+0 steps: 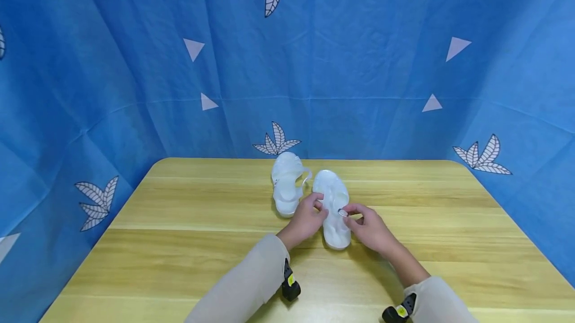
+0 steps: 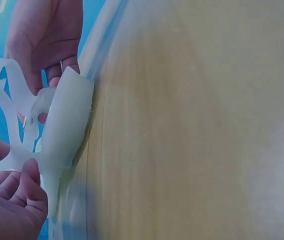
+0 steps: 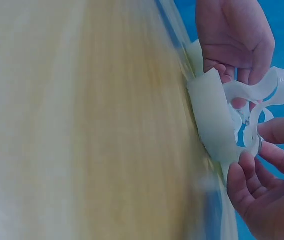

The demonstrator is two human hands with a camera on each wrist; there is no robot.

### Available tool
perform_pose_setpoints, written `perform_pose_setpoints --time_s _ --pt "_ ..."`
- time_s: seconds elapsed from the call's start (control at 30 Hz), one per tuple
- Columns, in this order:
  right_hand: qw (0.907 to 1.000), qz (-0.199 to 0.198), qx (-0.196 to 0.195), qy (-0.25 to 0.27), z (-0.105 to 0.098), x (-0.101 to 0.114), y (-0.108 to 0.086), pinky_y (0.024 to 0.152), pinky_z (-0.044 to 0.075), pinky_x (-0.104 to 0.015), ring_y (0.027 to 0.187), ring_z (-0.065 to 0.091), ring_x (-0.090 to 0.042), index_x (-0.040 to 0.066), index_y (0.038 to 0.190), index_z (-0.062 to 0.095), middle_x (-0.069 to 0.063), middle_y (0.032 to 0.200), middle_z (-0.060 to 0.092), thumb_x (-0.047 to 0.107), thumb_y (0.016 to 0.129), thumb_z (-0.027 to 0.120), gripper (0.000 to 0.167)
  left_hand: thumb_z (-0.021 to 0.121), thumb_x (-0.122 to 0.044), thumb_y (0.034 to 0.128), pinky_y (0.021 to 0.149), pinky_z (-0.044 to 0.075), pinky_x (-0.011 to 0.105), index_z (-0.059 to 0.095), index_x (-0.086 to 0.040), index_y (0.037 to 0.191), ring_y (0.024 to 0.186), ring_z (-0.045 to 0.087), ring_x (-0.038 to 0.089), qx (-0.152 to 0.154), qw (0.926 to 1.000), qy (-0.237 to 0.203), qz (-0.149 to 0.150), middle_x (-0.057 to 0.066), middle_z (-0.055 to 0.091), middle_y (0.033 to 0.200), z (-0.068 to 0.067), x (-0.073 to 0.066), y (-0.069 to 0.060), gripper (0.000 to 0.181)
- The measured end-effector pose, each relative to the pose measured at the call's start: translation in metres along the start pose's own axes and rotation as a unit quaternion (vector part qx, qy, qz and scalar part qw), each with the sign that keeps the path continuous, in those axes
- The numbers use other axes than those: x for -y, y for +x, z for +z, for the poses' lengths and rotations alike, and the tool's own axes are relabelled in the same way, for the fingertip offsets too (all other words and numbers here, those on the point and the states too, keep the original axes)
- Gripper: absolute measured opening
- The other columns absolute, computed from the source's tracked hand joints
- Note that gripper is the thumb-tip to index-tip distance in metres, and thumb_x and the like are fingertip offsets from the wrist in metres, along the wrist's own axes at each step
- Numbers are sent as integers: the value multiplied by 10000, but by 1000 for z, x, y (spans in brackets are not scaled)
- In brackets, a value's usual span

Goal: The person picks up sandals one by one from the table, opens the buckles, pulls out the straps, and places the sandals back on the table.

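A white, translucent sandal (image 1: 331,183) lies on the table between my two hands, its toe pointing away or towards me, I cannot tell which. On its left side my left hand (image 1: 306,219) pinches the base of the upper strap (image 2: 16,154) between thumb and finger. At the right edge, the thumb and forefinger of my right hand (image 1: 372,229) grip the sandal's ankle strap by a small metal buckle (image 1: 343,212). Loops of strap (image 3: 282,85) stand up above the thick sole (image 3: 212,117) in the right wrist view.
A second white sandal (image 1: 285,163) sits just left of the first and farther back, its loose strap (image 1: 307,175) sticking out to the right. Both lie on a wooden table (image 1: 193,198). A blue patterned cloth (image 1: 359,63) hangs behind and along the sides.
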State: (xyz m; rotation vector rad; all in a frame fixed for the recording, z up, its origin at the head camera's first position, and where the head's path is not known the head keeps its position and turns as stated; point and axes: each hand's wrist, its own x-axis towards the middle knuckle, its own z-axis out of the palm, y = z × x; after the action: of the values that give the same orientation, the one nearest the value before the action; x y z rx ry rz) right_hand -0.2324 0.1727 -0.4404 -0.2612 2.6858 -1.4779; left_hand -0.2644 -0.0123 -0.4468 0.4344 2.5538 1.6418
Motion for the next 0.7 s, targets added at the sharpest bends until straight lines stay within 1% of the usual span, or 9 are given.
perform_pose_setpoints --time_s 0.1,0.23,0.37,0.43,0.53,0.7 --pt "10000 -61 50 -7 1 2 -6 566 447 -247 673 550 -168 9 1188 568 -182 1164 564 115 933 564 276 582 -93 898 521 412 210 506 12 1246 534 460 79 102 9999 -113 6 41 587 879 -3 -1 -7 371" --pt "9999 -115 70 -58 3 3 -14 542 427 -233 631 516 -129 15 1183 575 -175 1158 577 99 926 572 270 582 -71 891 520 429 211 511 22 1228 551 522 100 226 9993 -282 -3 46 591 846 -4 -2 -14 357" --pt "9997 -196 143 -76 3 4 -21 522 416 -228 603 495 -93 10 1179 577 -172 1155 586 94 921 580 272 581 -51 884 518 440 214 512 22 1207 567 571 146 314 9980 -552 -60 48 582 823 -4 -2 -21 338" --pt "9995 -271 173 -79 3 4 -26 524 417 -227 611 497 -87 -1 1174 578 -174 1151 589 91 917 585 274 585 -44 877 521 443 215 517 21 1194 574 588 166 351 9972 -651 -64 50 582 818 -4 -2 -26 331" --pt "9994 -280 193 -72 4 3 -31 529 423 -221 620 505 -83 3 1161 586 -164 1138 597 86 911 594 264 588 -32 869 522 444 222 524 22 1178 584 598 192 405 9963 -757 -54 53 584 810 -3 -2 -33 321" --pt "9993 -279 235 -19 6 1 -39 580 455 -219 683 550 -93 16 1131 596 -143 1107 608 69 899 604 238 579 -26 872 554 493 249 529 20 1164 584 590 182 554 9938 -967 -66 52 580 807 -2 -1 -44 299"
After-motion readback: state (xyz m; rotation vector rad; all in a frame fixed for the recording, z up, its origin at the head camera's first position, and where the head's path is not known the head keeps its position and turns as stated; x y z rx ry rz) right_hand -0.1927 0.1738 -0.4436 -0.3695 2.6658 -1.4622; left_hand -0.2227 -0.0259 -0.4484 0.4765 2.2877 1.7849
